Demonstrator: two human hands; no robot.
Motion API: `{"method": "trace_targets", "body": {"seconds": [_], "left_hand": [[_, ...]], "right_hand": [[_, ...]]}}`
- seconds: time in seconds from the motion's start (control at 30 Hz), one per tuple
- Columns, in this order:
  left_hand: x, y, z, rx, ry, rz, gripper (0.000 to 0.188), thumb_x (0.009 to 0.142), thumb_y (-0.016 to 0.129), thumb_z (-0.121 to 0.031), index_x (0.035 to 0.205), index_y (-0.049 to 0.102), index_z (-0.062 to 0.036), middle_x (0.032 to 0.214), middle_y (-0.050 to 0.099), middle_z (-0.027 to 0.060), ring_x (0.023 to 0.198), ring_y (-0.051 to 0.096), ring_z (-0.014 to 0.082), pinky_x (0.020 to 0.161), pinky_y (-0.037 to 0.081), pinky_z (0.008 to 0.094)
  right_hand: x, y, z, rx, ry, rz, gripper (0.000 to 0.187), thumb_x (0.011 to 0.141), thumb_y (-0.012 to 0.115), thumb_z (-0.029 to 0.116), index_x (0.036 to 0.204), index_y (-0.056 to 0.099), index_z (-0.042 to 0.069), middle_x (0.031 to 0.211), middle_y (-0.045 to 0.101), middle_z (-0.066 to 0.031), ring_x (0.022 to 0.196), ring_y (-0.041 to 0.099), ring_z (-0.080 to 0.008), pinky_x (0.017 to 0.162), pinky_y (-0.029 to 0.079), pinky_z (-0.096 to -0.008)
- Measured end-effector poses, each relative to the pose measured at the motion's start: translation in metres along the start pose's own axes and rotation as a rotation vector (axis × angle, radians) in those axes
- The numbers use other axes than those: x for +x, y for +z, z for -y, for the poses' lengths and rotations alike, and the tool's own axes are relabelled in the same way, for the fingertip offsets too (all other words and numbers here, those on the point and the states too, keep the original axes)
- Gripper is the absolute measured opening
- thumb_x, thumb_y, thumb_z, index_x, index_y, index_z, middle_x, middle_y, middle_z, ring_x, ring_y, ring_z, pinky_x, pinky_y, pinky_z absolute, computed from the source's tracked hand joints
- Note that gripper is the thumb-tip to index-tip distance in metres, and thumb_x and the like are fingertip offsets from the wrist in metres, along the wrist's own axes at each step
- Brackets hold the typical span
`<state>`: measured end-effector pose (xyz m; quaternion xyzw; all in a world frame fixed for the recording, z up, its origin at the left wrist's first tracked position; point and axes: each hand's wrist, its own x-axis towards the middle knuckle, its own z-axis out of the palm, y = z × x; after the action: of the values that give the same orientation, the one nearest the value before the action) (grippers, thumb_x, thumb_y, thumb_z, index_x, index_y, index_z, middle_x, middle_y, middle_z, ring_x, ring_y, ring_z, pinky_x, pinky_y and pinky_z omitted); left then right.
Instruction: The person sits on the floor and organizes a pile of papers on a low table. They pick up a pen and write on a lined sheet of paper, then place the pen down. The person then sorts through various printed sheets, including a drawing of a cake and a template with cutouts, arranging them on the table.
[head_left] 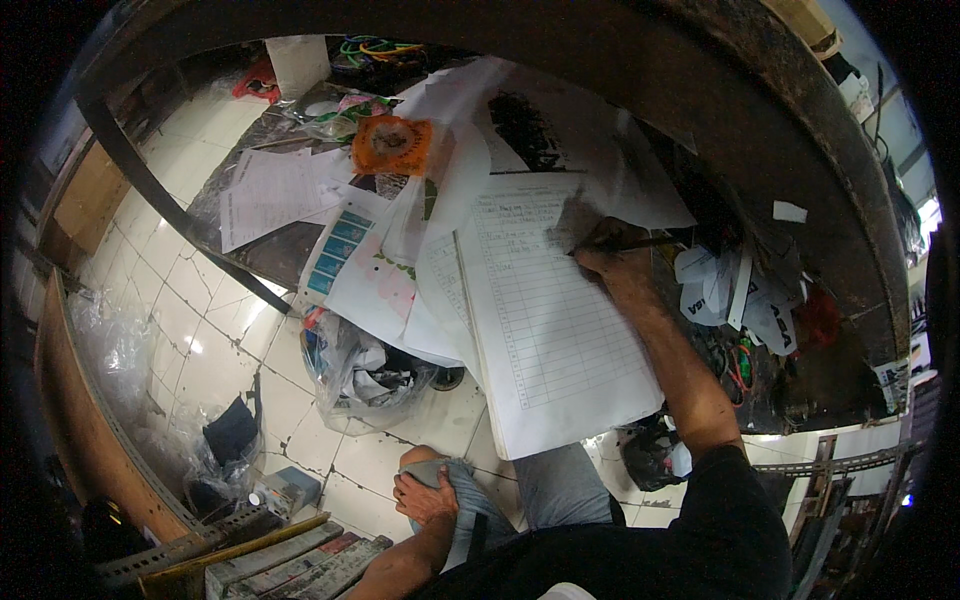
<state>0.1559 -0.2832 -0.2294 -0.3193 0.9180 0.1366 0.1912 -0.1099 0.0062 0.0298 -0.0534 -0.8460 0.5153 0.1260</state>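
My right hand point(616, 258) rests on an open ruled notebook point(560, 350), its fingers closed around a dark pen point(655, 242). The pen's tip meets the page near lines of handwriting at the upper part of the sheet, with many ruled rows below it bare of writing. A dark shadow falls beside the fingers. My left hand point(428, 497) lies on my left knee over the grey trouser leg, fingers spread and holding nothing. Loose white papers point(465, 130) lie under and around the notebook's far end.
An orange packet point(391, 145) and printed sheets point(275, 195) cover the table's left part. White cut-out pieces point(705, 290) lie right of my forearm. A plastic bag of scraps point(370, 375) hangs below the table edge. A dark curved beam point(740, 110) arches over the far side.
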Motion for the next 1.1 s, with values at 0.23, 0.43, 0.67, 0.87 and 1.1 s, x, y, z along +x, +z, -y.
{"method": "trace_targets", "body": {"seconds": [0.23, 0.43, 0.67, 0.87, 1.1], "left_hand": [[0.000, -0.006, -0.004, -0.010, -0.002, 0.013, 0.081, 0.079, 0.061, -0.062, 0.127, 0.040, -0.0008, 0.138, 0.040, 0.0148, 0.127, 0.037, 0.0317, 0.102, 0.030, 0.0453], [-0.002, -0.010, -0.005, -0.025, -0.025, 0.032, 0.081, 0.078, 0.061, -0.061, 0.128, 0.040, -0.0001, 0.138, 0.040, 0.0153, 0.127, 0.037, 0.0321, 0.102, 0.029, 0.0457], [-0.001, -0.005, -0.002, -0.035, 0.000, 0.004, 0.080, 0.079, 0.062, -0.060, 0.128, 0.041, 0.0004, 0.138, 0.040, 0.0158, 0.127, 0.037, 0.0325, 0.103, 0.029, 0.0457], [0.000, -0.006, -0.003, -0.013, -0.009, 0.004, 0.081, 0.079, 0.063, -0.059, 0.128, 0.041, 0.0003, 0.137, 0.040, 0.0146, 0.126, 0.039, 0.0317, 0.103, 0.030, 0.0439], [0.000, -0.007, -0.005, 0.005, -0.028, 0.011, 0.081, 0.079, 0.063, -0.059, 0.129, 0.041, 0.0003, 0.138, 0.041, 0.0143, 0.126, 0.039, 0.0313, 0.103, 0.030, 0.0433]], "right_hand": [[0.004, -0.005, -0.023, -0.055, 0.000, -0.042, 0.022, 0.062, 0.074, 0.010, 0.078, 0.062, 0.001, 0.076, 0.063, -0.0071, 0.074, 0.058, -0.0196, 0.072, 0.048, -0.0342], [-0.007, -0.004, 0.024, -0.072, 0.258, 0.025, 0.043, 0.062, 0.077, 0.011, 0.100, 0.061, 0.001, 0.097, 0.064, -0.0095, 0.091, 0.059, -0.0234, 0.083, 0.047, -0.0356], [-0.006, -0.001, 0.006, -0.085, -0.003, -0.061, 0.021, 0.067, 0.075, 0.009, 0.082, 0.061, 0.002, 0.081, 0.062, -0.0084, 0.077, 0.058, -0.0190, 0.073, 0.046, -0.0318], [-0.006, -0.003, 0.011, -0.038, 0.022, -0.054, 0.017, 0.067, 0.072, 0.004, 0.080, 0.060, 0.003, 0.079, 0.060, -0.0072, 0.074, 0.056, -0.0172, 0.071, 0.046, -0.0313], [-0.002, -0.001, 0.003, -0.016, -0.005, -0.018, 0.017, 0.065, 0.072, 0.002, 0.076, 0.059, 0.004, 0.076, 0.058, -0.0047, 0.072, 0.052, -0.0151, 0.068, 0.044, -0.0298]]}}
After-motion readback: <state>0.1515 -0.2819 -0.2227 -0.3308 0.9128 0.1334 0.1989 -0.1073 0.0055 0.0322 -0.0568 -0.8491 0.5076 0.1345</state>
